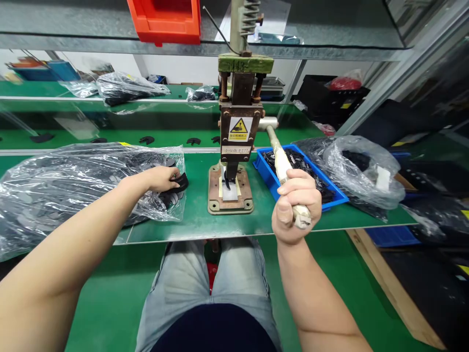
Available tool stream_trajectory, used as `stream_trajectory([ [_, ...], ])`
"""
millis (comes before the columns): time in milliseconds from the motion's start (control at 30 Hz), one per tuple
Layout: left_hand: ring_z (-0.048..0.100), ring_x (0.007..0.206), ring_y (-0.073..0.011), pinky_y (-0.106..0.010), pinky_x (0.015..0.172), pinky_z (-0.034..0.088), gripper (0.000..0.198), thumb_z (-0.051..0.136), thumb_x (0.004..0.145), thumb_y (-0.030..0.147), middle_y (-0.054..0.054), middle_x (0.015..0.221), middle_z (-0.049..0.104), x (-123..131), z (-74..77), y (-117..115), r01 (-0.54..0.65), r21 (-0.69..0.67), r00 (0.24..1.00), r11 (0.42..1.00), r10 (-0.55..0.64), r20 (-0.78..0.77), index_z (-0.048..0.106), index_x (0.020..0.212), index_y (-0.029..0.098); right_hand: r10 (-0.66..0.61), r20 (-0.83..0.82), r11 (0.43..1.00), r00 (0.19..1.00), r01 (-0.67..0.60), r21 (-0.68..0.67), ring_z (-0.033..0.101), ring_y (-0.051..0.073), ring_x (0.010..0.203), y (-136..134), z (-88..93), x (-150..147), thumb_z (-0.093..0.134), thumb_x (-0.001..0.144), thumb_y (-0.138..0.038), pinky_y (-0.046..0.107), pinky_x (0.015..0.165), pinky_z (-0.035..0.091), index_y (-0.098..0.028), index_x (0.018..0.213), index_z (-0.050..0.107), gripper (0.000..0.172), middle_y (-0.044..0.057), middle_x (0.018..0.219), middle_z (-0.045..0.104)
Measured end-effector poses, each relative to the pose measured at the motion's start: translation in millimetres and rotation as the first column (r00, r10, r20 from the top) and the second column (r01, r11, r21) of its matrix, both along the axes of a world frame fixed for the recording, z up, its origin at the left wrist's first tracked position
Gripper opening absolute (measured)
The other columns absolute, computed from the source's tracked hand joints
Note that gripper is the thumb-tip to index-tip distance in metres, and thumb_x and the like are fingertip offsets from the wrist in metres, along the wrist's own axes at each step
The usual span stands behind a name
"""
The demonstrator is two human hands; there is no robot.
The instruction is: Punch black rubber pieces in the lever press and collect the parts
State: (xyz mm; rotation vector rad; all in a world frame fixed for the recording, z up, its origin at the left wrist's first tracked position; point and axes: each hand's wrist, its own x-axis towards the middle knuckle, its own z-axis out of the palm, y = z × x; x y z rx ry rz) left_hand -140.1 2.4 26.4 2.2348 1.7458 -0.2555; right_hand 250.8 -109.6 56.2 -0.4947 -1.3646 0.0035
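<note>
My right hand [297,203] is wrapped round the pale, taped lever handle [279,155] of a hand press [236,129]. At the mouth of a clear plastic bag [73,183], my left hand [163,179] pinches a curved black part [181,182]. More black parts [169,197] lie in the bag just below those fingers. The press stands on a bolted base [230,206] in front of me. Under its ram sits a metal plate [230,191] with a small dark piece on it.
Right of the press, a blue tray [331,189] holds many small black parts. Bagged material [362,161] lies beyond it. Several curved black pieces [193,141] are spaced along the green strip behind. An orange-red bin [164,30] sits on the shelf overhead.
</note>
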Motion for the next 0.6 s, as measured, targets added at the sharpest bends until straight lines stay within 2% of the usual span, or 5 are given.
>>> stream_trajectory([
  [167, 0.073, 0.084, -0.0272, -0.032, 0.072, 0.047, 0.035, 0.07, 0.082, 0.051, -0.007, 0.094, 0.08, -8, 14.3, 2, -0.008, 0.047, 1.0, 0.999, 0.008, -0.004, 0.071, 0.106, 0.025, 0.005, 0.002, 1.0, 1.0, -0.005, 0.008, 0.069, 0.027, 0.098, 1, -0.9, 1, 0.07, 0.093, -0.038, 0.06, 0.103, 0.055, -0.026, 0.082, 0.058, 0.02, 0.0, 0.077, 0.061],
  [300, 0.071, 0.083, -0.0278, -0.033, 0.072, 0.047, 0.036, 0.065, 0.085, 0.05, -0.007, 0.092, 0.079, -7, 30.4, -2, -0.033, 0.152, 0.999, 0.988, 0.027, 0.04, 0.071, 0.109, 0.024, -0.001, -0.001, 1.0, 1.0, 0.001, 0.006, 0.069, 0.027, 0.1, 1, -1.3, 0, 0.069, 0.094, -0.038, 0.059, 0.103, 0.055, -0.027, 0.083, 0.058, 0.02, 0.0, 0.078, 0.061],
  [400, 0.071, 0.083, -0.0259, -0.033, 0.072, 0.048, 0.032, 0.062, 0.089, 0.048, -0.005, 0.095, 0.079, 5, 36.5, -8, 0.03, 0.195, 0.997, 0.98, -0.042, 0.06, 0.072, 0.108, 0.025, 0.0, 0.002, 1.0, 1.0, 0.0, 0.007, 0.069, 0.026, 0.099, 1, -1.2, 0, 0.069, 0.094, -0.038, 0.059, 0.103, 0.055, -0.027, 0.083, 0.057, 0.02, 0.0, 0.078, 0.06],
  [500, 0.071, 0.088, -0.0255, -0.033, 0.077, 0.049, 0.031, 0.062, 0.09, 0.047, -0.006, 0.1, 0.079, 28, 30.3, -14, 0.153, 0.215, 0.984, 0.964, -0.169, 0.055, 0.075, 0.108, 0.025, -0.004, 0.005, 1.0, 1.0, 0.004, 0.0, 0.068, 0.026, 0.098, 0, -0.7, 0, 0.068, 0.095, -0.039, 0.059, 0.103, 0.055, -0.027, 0.083, 0.057, 0.02, 0.0, 0.078, 0.059],
  [600, 0.07, 0.091, -0.025, -0.032, 0.08, 0.049, 0.03, 0.064, 0.09, 0.045, -0.008, 0.101, 0.078, 57, 14.1, -19, 0.223, 0.233, 0.96, 0.947, -0.254, 0.116, 0.077, 0.105, 0.023, -0.005, 0.01, 1.0, 1.0, 0.005, -0.004, 0.067, 0.025, 0.095, -1, 0.1, 0, 0.068, 0.095, -0.039, 0.059, 0.103, 0.055, -0.027, 0.083, 0.056, 0.02, -0.001, 0.078, 0.06],
])
